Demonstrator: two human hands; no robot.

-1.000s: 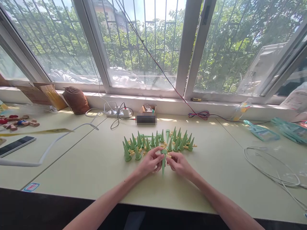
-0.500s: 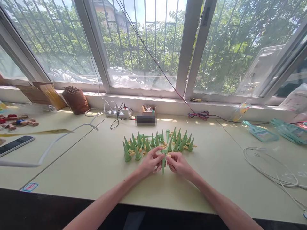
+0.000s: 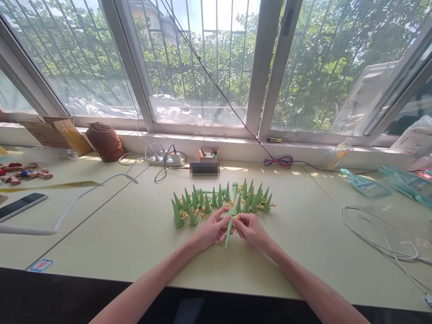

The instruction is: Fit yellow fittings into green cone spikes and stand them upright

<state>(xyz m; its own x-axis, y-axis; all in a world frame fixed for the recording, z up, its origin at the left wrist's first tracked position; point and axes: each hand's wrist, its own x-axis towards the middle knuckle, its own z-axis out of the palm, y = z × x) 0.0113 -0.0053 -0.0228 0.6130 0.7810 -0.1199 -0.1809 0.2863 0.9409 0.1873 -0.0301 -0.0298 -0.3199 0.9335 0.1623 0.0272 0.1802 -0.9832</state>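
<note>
In the head view, my left hand [image 3: 214, 230] is closed on a green cone [image 3: 228, 235] whose wide base is up and whose point aims down and slightly left. My right hand [image 3: 249, 228] is closed too, pinching a small yellow piece [image 3: 237, 218] against the cone's side, near its base. Whether the piece sits in the cone is hidden by the fingers. Just beyond my hands, many similar green cones [image 3: 178, 218] stand point up on the table, with small yellow pieces [image 3: 201, 217] among them. One more cone [image 3: 235, 191] there has its point downward.
Behind the cones are a pixelated dark box [image 3: 204, 169], a small carton [image 3: 206, 153] and a power strip [image 3: 158, 159]. A phone [image 3: 23, 206] and a white cable lie left on the table [image 3: 118, 252]. Coiled cable [image 3: 371, 240] and green plastic bags [image 3: 366, 185] lie right.
The held cone has tilted, its point swinging a little left and its base right. Both hands keep their hold in nearly the same place. The view has shifted slightly.
</note>
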